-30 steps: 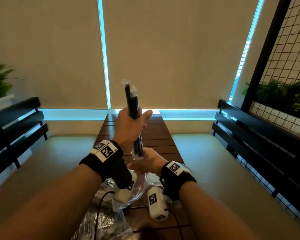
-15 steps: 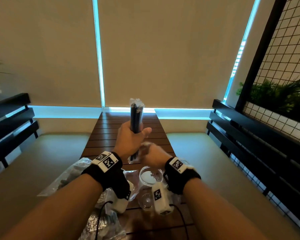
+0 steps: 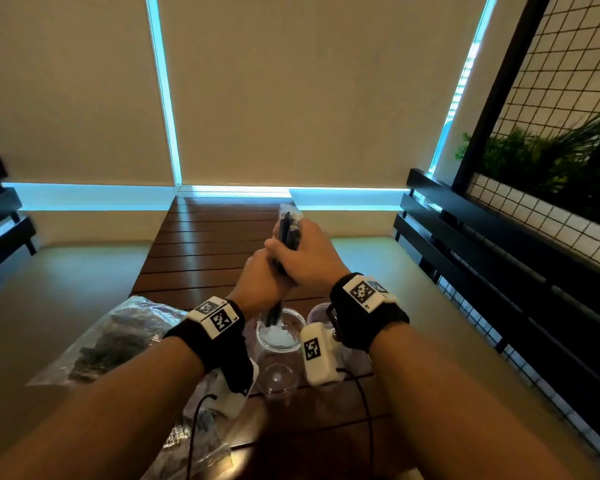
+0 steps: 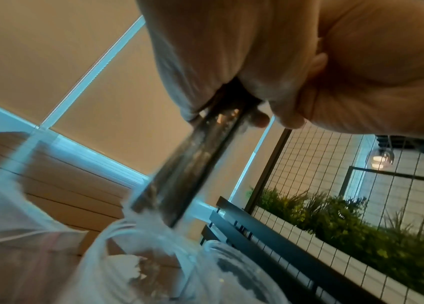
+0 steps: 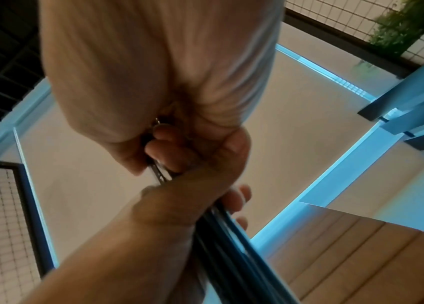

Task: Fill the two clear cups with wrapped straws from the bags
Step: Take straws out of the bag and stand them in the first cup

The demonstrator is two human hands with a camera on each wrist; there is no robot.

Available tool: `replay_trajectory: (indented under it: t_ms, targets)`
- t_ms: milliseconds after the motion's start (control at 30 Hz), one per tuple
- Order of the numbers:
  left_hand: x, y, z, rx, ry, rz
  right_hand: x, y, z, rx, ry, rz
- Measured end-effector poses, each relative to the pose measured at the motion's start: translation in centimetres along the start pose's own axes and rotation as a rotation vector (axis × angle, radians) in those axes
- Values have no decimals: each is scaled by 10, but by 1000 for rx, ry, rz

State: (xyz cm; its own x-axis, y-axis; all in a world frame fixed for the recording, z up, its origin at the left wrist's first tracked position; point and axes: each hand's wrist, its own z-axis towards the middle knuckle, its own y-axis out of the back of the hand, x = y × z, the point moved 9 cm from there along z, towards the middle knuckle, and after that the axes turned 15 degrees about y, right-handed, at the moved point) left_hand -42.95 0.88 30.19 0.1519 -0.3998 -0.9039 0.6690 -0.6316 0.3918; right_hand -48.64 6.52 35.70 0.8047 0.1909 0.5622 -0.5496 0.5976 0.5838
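We hold a bundle of wrapped straws [image 3: 289, 233] upright over the table [image 3: 201, 258], both hands closed around it. Our right hand [image 3: 305, 254] grips the upper part with fingers curled round the dark shafts; our left hand [image 3: 260, 285] wraps the bundle just below, touching the right. The lower ends dip into the mouth of the nearer clear cup [image 3: 280, 336], which stands between our wrists. A second cup [image 3: 317, 311] sits just beside it to the right.

We judge the straws to be very light and fairly stiff along their length, yet loose against each other: the glossy film wrappers look slippery, so single straws could slide out of the bunch if the grip slackens. Taking hold around the middle of the bundle, as now, keeps them together; the thin crinkled wrapper tips at the top give nothing to hold. The cup seems thin and light too, and we expect it could tip if the bundle leans on its rim.

Much is hard to read. The right wrist camera covers most of the second cup, so we cannot tell what it holds. The left wrist view is blurred at the straw ends and cup. The bag [image 3: 118, 337] at our left shows dark contents, but their count is unclear.
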Motion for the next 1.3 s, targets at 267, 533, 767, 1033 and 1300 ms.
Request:
replay_trajectory:
  t_ms: [267,533,767,1033,1300]
  targets:
    - [92,-2,-27,340,356,662,-45,-28,-34,20,-160,-25]
    - [131,-2,-38,311,351,702,-91,-109,-75,203,-317,-118]
    - [139,11,-45,290,359,763,-98,-125,-69,291,-330,-203]
    - [135,55,-49,161,373,1101,-94,-130,-77,322,-340,-177]
    - [131,75,-57,171,504,1050,-58,-94,-56,153,-256,-227]
